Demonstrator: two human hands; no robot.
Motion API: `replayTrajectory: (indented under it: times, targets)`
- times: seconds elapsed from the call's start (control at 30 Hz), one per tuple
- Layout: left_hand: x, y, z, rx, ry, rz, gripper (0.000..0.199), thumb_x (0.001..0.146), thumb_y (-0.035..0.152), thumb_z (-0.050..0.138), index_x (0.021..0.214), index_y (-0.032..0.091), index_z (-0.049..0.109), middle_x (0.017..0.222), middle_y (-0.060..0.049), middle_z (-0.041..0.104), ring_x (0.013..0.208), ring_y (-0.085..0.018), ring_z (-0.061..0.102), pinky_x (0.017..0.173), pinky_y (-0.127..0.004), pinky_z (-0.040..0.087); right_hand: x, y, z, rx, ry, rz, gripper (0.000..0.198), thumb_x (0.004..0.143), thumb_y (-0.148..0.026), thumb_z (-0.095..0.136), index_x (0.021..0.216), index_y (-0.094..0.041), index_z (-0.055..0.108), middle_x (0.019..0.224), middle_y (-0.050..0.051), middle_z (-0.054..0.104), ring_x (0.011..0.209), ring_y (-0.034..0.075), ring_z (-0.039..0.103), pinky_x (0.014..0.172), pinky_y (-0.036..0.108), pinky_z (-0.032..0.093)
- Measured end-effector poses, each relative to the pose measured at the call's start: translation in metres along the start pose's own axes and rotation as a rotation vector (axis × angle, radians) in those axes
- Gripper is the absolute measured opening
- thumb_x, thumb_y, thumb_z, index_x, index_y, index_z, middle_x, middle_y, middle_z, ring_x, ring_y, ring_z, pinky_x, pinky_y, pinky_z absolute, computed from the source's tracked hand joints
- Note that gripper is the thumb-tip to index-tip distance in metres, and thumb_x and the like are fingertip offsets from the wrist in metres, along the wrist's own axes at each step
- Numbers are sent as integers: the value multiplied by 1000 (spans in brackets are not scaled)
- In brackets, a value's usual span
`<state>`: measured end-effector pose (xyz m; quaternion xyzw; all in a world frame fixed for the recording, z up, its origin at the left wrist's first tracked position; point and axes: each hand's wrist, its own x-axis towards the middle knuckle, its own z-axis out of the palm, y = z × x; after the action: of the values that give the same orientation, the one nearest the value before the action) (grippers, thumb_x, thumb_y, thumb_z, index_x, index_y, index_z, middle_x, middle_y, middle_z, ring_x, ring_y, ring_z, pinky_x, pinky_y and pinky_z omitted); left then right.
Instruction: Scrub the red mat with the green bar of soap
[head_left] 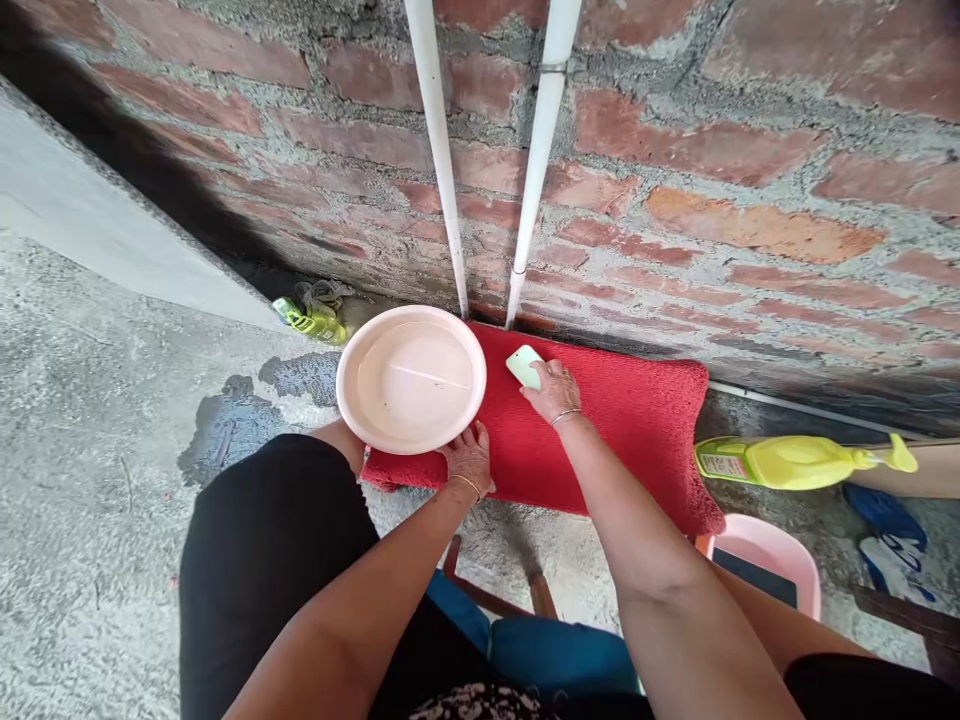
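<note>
My right hand [553, 388] is closed on a pale green flat piece [525, 367] with rounded corners and a small dark spot near one corner; its exact kind I cannot tell. It is held at or just over the red cloth [622, 430], which covers a low bench. To the left, a pale pink basin [352, 410] with clear liquid in it stands on the cloth's left end. My left hand [469, 458] lies at the front edge of the cloth, fingers apart, against or beside the basin's lower right rim. Nothing shows in its grasp.
A brick wall [495, 170] with two white pipes [534, 170] rises behind the bench. A yellow pump bottle [795, 462] is at the right, above a pink tub [810, 570] holding a dark flat thing. Another yellow-green bottle [319, 325] stands left, near wet concrete [232, 425].
</note>
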<state>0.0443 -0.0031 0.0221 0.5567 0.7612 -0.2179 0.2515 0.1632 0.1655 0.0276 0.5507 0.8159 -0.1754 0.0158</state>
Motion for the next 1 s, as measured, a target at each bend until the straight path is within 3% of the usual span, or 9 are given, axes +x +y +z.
replayTrajectory:
  times: [0.17,0.3,0.4,0.47,0.57,0.7,0.83,0.93,1.0]
  targets:
    - [-1,0,-1,-3,6,1,128,48,45,86,154,19,20,147,-26,33,133,-45,30,97,-68,34,-12,81,-17,70,82,221,55,74,-46,70,125,-30,56,113,7,53,98,24,56,87,37,44]
    - [-1,0,-2,0,-8,-8,131,47,45,87,154,18,18,148,-27,32,133,-45,29,97,-69,33,-44,151,-39,111,124,523,60,71,-49,72,125,-28,56,118,9,52,102,27,58,88,39,45]
    - [-1,0,-3,7,-19,-9,131,47,45,86,155,19,16,149,-27,31,134,-45,27,96,-70,33,-68,184,-50,176,154,821,64,70,-49,73,126,-26,56,122,15,51,105,31,58,89,43,44]
    - [0,0,-2,9,-21,-6,131,48,46,86,155,20,15,150,-26,31,135,-46,26,96,-70,32,-76,189,-52,203,197,963,65,70,-49,72,127,-24,54,123,18,51,108,33,57,89,44,44]
    - [1,0,0,11,-9,-5,132,47,47,86,155,19,16,150,-26,30,135,-46,26,96,-70,33,-71,170,-46,219,245,955,66,70,-50,72,127,-22,54,120,16,52,107,32,57,87,43,45]
    - [2,0,3,3,8,-4,131,47,49,86,154,19,18,149,-25,32,134,-45,27,96,-69,33,-36,99,-27,222,240,604,62,71,-49,71,125,-24,53,116,10,53,101,26,56,89,39,44]
    - [0,1,2,-10,13,-2,130,45,46,87,154,21,20,147,-24,35,132,-45,30,97,-68,33,1,12,-11,136,117,227,55,76,-45,68,126,-26,54,118,9,51,104,26,53,91,37,41]
    - [-1,1,-1,-6,8,-1,130,45,45,87,154,21,19,147,-24,35,131,-45,31,96,-69,33,19,-33,-6,62,21,63,53,78,-42,67,127,-26,55,119,10,50,105,27,52,92,39,39]
    - [-2,1,-2,-8,0,1,131,45,46,87,154,19,19,146,-25,35,131,-44,31,96,-69,33,26,-43,-5,38,-10,33,54,79,-41,67,129,-25,54,120,11,50,105,27,51,93,39,39]
